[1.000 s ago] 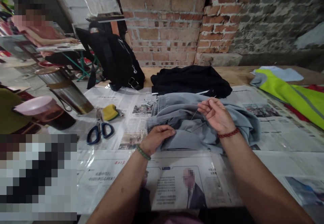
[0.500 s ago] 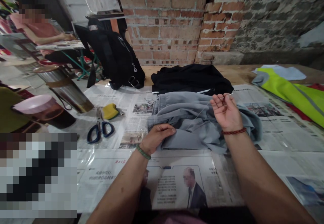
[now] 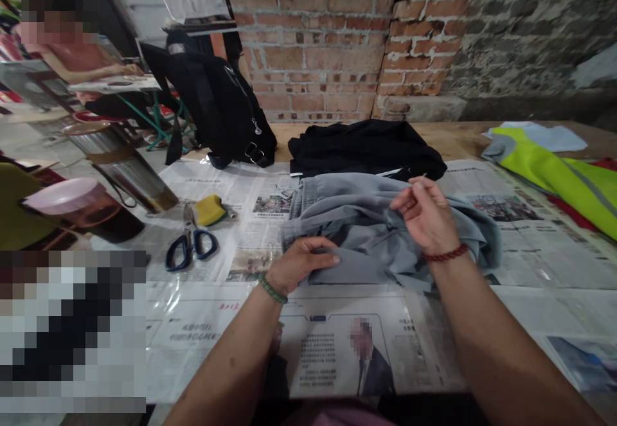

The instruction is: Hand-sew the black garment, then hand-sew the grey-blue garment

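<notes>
I'm watching from the head camera, and the left hand (image 3: pixel 306 264) has hold of the grey garment (image 3: pixel 357 204) at its near left edge, the fabric caught between thumb and fingers. The right hand (image 3: pixel 427 217) is held up over the garment's right half, thumb and forefinger pinched together and the other fingers curled; from here I can't tell what, if anything, sits between those fingertips. A green bracelet (image 3: pixel 273 289) rings the left wrist and a red bracelet (image 3: pixel 446 254) the right. The grey garment lies rumpled in front of me, its gathered waistband toward the left, on newspaper (image 3: pixel 202 362) spread over the tabletop (image 3: pixel 463 138). Directly behind it, I see a folded black garment (image 3: pixel 361 150). Left of it are scissors (image 3: pixel 189 236) with dark blue handles and, just beside them, a small yellow item (image 3: pixel 209 210); farther left stand a metal flask (image 3: pixel 123 162) and a pink-lidded cup (image 3: pixel 96 211) of dark liquid. A black backpack (image 3: pixel 216 98) sits behind it to the left. Off to its right I have a fluorescent yellow garment (image 3: pixel 544 169) near a white cloth (image 3: pixel 554 138). Well beyond it, far left, another person sits at a separate table.
</notes>
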A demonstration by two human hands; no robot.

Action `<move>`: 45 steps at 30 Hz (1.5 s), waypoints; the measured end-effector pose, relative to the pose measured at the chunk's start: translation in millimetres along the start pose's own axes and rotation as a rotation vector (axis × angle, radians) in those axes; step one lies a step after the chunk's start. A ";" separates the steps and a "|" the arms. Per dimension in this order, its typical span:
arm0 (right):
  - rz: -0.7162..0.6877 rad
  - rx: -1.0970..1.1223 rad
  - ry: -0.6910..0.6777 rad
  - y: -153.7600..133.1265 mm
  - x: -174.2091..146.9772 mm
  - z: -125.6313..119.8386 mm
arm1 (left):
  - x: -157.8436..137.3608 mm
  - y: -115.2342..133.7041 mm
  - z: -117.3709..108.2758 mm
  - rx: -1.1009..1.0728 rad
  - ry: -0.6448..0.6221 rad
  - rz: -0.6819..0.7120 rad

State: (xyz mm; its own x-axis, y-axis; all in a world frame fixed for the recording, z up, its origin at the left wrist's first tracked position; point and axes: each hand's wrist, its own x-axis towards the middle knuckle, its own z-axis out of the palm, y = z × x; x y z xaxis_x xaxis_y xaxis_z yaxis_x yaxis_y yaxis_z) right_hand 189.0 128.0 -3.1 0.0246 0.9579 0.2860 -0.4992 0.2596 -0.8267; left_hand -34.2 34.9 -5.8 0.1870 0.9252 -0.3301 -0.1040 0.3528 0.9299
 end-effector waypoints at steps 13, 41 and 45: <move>-0.226 -1.047 -0.883 0.5 -38.6 29.6 | -2.8 1.2 0.6 0.050 0.007 0.082; -0.142 -0.875 -0.745 10.4 -50.0 42.3 | 3.1 -5.5 4.8 0.092 0.077 0.167; -0.375 -0.883 -0.606 2.9 -48.8 39.9 | 2.3 -5.1 3.9 0.021 0.065 0.106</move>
State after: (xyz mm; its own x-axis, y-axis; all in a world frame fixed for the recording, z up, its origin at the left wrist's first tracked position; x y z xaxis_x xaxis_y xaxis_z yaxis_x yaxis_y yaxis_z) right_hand 151.8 77.2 -0.1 -0.4991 0.6466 0.5769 0.2426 0.7434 -0.6233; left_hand -29.5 34.6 -10.7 0.1120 0.9646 -0.2389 -0.0995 0.2500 0.9631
